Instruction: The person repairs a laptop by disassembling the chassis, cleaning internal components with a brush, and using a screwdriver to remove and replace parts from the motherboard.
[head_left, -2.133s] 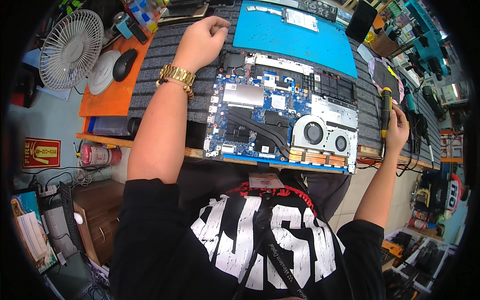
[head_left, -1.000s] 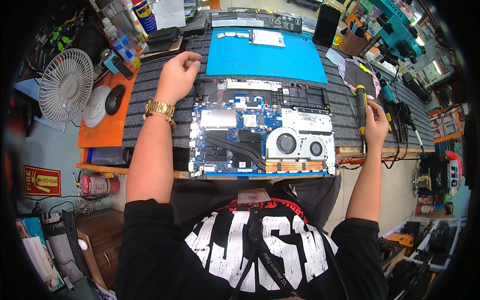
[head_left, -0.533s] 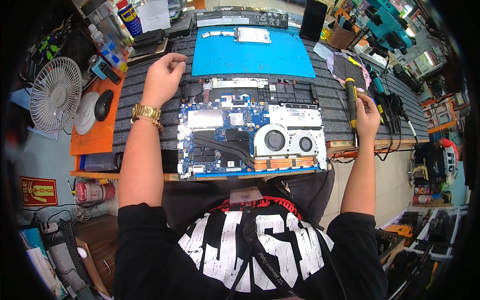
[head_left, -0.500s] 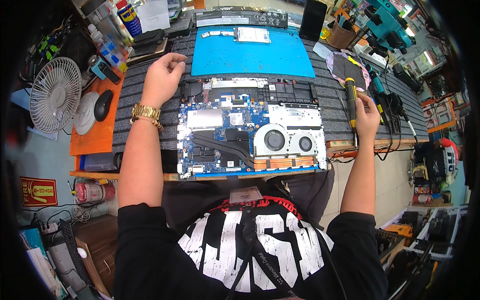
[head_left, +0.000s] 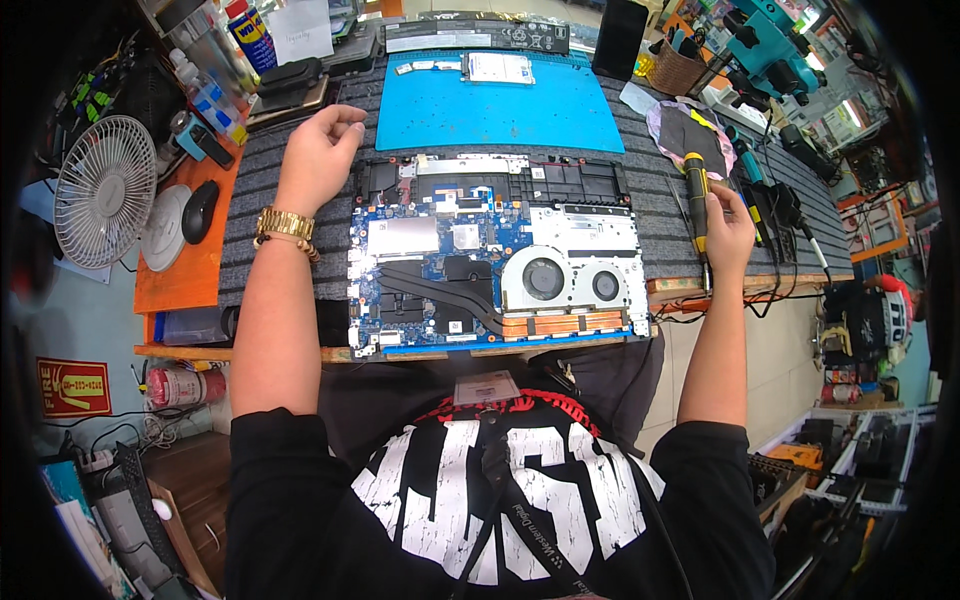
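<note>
The screwdriver [head_left: 697,188] is yellow and black, the mat [head_left: 500,118] bright blue, the tablecloth [head_left: 661,236] grey with dark stripes, the circuit board [head_left: 513,236] blue, the wristband [head_left: 286,224] gold, the shirt [head_left: 545,475] black with white letters.

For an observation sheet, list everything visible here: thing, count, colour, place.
Opened laptop base: one, blue and black, bench's near edge
Cooling fans: two, dark, laptop's right half
Heat-sink strip: one, copper, nearer side of fans
Mat: one, blue, beyond laptop
Drive: one, silver, on mat
Battery pack: one, black, mat's far side
Screwdriver: one, yellow and black, right of laptop
Bench cover: one, striped grey, under laptop
Desk fan: one, white, far left
Mouse: one, black, beside desk fan
Basket: one, brown, upper right
Sign: one, red, left wall
Other clutter: too crowded to count
Watch: one, gold, left wrist
Left hand: one, bare, left of mat
Right hand: one, bare, fingers at screwdriver, grip unclear
</note>
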